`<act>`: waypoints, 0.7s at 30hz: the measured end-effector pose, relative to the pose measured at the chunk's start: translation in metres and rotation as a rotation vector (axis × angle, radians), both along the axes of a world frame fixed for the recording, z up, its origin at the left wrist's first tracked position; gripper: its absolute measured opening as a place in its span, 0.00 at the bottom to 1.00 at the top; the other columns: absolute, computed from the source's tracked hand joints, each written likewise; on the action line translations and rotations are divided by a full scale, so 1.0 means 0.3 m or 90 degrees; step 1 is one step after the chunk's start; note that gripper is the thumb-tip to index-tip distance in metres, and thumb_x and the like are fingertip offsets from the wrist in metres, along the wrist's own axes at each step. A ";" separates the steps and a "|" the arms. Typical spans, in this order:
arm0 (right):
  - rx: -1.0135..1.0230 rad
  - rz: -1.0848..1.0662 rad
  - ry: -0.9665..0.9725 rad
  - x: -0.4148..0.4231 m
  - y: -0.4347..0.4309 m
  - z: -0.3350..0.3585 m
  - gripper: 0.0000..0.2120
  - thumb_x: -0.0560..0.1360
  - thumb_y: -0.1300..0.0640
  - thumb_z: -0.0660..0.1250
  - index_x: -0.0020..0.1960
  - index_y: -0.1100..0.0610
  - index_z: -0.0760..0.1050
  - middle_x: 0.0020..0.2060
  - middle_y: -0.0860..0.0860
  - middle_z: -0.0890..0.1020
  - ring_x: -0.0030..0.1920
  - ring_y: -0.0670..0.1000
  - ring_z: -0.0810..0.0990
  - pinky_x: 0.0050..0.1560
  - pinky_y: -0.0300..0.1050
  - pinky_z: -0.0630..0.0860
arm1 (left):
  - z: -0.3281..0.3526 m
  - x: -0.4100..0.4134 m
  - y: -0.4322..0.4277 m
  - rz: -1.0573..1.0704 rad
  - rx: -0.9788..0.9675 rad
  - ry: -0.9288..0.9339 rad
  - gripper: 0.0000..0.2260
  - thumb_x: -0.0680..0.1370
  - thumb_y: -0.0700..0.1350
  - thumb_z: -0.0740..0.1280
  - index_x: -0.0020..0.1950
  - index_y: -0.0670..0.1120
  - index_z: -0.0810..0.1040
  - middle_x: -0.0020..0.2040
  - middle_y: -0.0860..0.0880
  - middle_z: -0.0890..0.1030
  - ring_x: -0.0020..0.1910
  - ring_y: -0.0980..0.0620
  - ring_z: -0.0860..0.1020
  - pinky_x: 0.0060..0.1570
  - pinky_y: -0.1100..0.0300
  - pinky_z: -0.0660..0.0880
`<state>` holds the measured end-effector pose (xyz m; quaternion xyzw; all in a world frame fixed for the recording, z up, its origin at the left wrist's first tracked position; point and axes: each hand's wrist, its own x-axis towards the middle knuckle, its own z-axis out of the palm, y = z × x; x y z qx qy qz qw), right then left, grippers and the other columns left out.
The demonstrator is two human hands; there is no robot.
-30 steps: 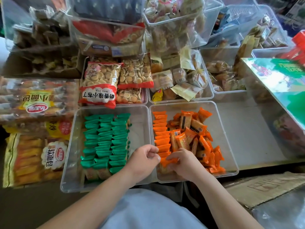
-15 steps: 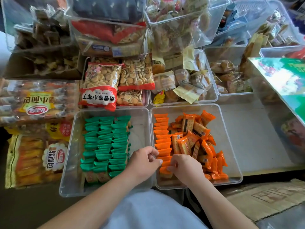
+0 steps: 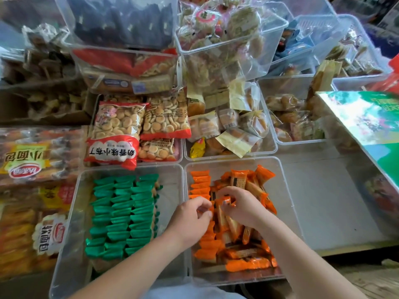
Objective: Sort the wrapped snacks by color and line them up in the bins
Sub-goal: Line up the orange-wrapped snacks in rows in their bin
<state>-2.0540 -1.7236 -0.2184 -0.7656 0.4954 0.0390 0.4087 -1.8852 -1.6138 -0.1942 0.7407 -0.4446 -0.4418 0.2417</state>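
A: Near bins, contents?
B: Two clear bins touching side by side on the counter (image 3: 323,190). The left bin (image 3: 170,203) has green snacks (image 3: 125,212) in three neat columns. The right bin (image 3: 285,203) has orange snacks (image 3: 248,253): one tidy column along its left wall, the rest a loose heap.
A: Grips?
B: Both are over the right bin. The right grip (image 3: 241,207) pinches an orange packet (image 3: 225,200) above the heap. The left grip (image 3: 192,219), fingers curled, pinches an orange wrapper (image 3: 201,210) just beside it. Same packet or not, can't tell.
A: Behind?
B: Red-banded biscuit bags (image 3: 116,130), and more clear bins of wrapped cakes. Bread packs (image 3: 32,165) at left, green printed box (image 3: 367,117) at right.
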 end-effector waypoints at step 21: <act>-0.214 -0.250 0.160 -0.254 -0.020 0.089 0.20 0.82 0.46 0.65 0.73 0.48 0.72 0.65 0.48 0.78 0.62 0.55 0.80 0.55 0.52 0.79 | -0.104 -0.279 -0.242 -0.028 0.142 -0.012 0.37 0.85 0.58 0.61 0.86 0.48 0.45 0.86 0.46 0.41 0.85 0.45 0.41 0.82 0.50 0.43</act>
